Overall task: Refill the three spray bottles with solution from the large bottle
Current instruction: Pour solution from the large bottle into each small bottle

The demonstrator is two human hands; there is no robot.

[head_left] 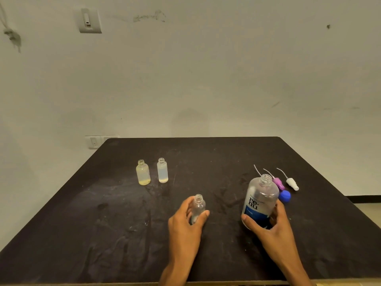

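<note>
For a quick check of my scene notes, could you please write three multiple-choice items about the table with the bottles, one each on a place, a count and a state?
1. Where does the round blue plastic cap lie?
A. beside the two far small bottles
B. just right of the large clear bottle with the blue label
C. in the left hand

2. How many small bottles stand ungripped at the far left?
A. one
B. two
C. three

3. What is the state of the small clear bottle in the left hand?
A. uncapped
B. capped
C. lying flat

Answers: 1 B, the cap sits by the large bottle held by the right hand. 2 B, a yellowish round bottle and a frosted bottle. 3 A, its threaded neck is bare.
</note>
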